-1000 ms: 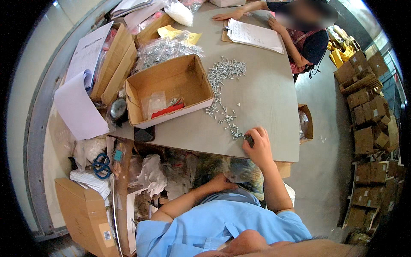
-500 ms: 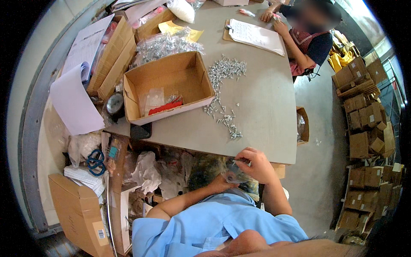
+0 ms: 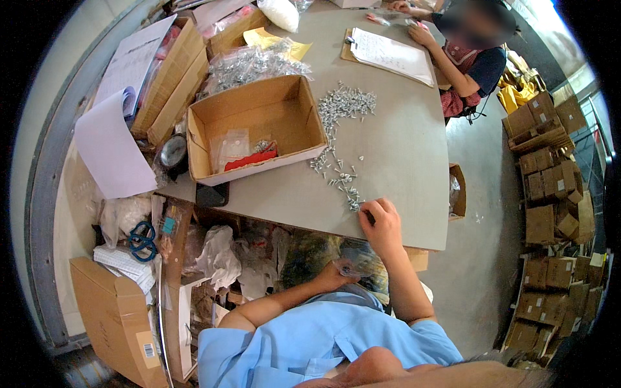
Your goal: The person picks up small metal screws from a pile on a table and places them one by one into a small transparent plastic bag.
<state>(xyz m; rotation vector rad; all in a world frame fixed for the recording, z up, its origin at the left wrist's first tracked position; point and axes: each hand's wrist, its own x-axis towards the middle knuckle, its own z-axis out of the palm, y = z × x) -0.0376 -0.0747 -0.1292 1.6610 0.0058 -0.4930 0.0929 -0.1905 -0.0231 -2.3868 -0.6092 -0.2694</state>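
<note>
Many small silver screws (image 3: pixel 346 103) lie loose on the grey table (image 3: pixel 411 161), densest in the far pile, thinning into a trail that ends just short of the near edge. Room: a broad stretch of tabletop runs from the screws to the table's right edge; on the left the open cardboard box (image 3: pixel 252 100) stands close beside the trail, hemming it in. A clipboard (image 3: pixel 391 57) lies beyond the pile, near the co-worker (image 3: pixel 460 83) at the far right side. A black phone (image 3: pixel 212 194) lies at the near edge, by the box's corner. Trail's long axis runs away from the wearer, bowed slightly left at mid-length; single screws point every which way, no common heading. Clear plastic bag (image 3: pixel 365 258) below the near edge, in front of the lap, reaching from the left hand (image 3: pixel 331 275) toward the right; direction of its mouth not readable. Left hand grasps the bag low, forearm slanting in from lower left. Right hand (image 3: pixel 381 223) over the near edge, back of hand up, forearm rising steeply, fingers bent, thumb and forefinger at the trail's near end; cannot tell whether a screw is pinched there.
</note>
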